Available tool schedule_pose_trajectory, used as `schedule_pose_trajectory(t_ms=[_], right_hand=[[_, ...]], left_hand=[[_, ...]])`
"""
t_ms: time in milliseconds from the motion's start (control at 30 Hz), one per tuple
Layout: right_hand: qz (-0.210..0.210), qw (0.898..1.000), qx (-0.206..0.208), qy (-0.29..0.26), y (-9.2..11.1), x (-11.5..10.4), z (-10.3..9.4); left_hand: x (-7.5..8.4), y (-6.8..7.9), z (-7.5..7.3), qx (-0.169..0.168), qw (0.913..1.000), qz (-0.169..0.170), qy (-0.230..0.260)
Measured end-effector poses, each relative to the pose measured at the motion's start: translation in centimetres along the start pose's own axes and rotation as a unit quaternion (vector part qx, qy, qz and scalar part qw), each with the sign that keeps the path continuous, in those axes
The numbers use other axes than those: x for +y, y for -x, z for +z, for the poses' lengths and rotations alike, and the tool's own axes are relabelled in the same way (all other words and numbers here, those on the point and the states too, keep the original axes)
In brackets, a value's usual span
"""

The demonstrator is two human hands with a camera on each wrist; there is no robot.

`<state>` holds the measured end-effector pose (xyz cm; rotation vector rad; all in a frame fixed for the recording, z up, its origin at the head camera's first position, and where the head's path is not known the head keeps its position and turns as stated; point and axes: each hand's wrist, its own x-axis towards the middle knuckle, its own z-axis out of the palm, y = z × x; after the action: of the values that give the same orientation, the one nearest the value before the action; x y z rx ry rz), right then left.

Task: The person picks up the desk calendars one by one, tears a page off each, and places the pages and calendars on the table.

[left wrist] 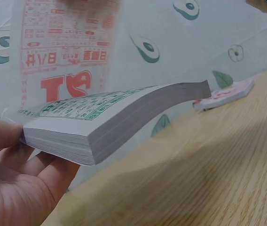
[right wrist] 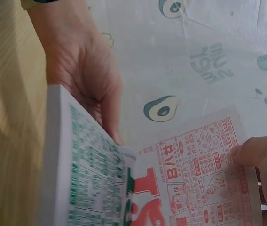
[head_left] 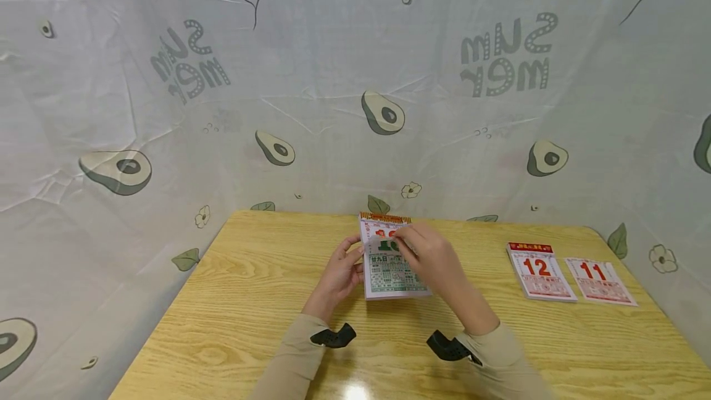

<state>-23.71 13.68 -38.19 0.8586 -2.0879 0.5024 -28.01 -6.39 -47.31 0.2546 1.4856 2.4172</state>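
Observation:
A thick tear-off calendar (head_left: 397,276) is held tilted above the table, its green-printed page facing up. My left hand (head_left: 339,273) grips it by the left edge, thumb on top and fingers underneath, as the left wrist view shows. My right hand (head_left: 436,258) pinches the bottom edge of a thin red-printed calendar sheet (right wrist: 194,174) between thumb and fingers. That sheet, showing a big red number, is lifted away from the green page beneath and still meets the pad near its top. In the left wrist view the raised sheet (left wrist: 63,61) stands upright behind the pad's thick paper edge.
On the right of the wooden table (head_left: 250,313) lies another calendar (head_left: 541,273) with a red 12. Beside it is a loose sheet (head_left: 600,281) marked 11. A pale curtain (head_left: 322,60) with avocado prints hangs behind the table and along its sides.

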Motion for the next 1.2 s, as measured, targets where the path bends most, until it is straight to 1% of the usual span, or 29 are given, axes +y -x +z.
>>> schedule_pose_trajectory(t_ms=[167,267,400,600,767,900,1200], right_hand=[[-0.004,1.0,0.008,0.022,-1.9,0.6,-0.5],[-0.002,1.0,0.009,0.021,-2.9,1.0,-0.6],[0.006,1.0,-0.001,0.019,-4.0,1.6,-0.7],[0.018,0.999,-0.019,0.03,-5.6,2.4,-0.5],[0.031,0.999,-0.023,0.029,-7.0,2.9,-0.4],[0.047,0.998,-0.031,0.023,-8.0,3.4,-0.3],[0.108,0.992,-0.059,0.007,-9.7,4.3,-0.9]], left_hand=[[0.1,0.0,0.1,0.002,1.0,0.001,0.005],[0.2,-0.1,0.2,0.004,1.0,-0.001,0.007],[0.2,-0.1,0.3,0.007,0.9999,-0.006,0.008],[0.2,0.0,0.3,0.0,0.9999,-0.008,0.01],[0.2,0.0,0.3,-0.003,0.9999,-0.009,0.011],[0.2,-0.1,0.3,-0.004,0.9999,-0.009,0.012],[0.3,-0.1,0.3,-0.005,0.9997,-0.013,0.019]])
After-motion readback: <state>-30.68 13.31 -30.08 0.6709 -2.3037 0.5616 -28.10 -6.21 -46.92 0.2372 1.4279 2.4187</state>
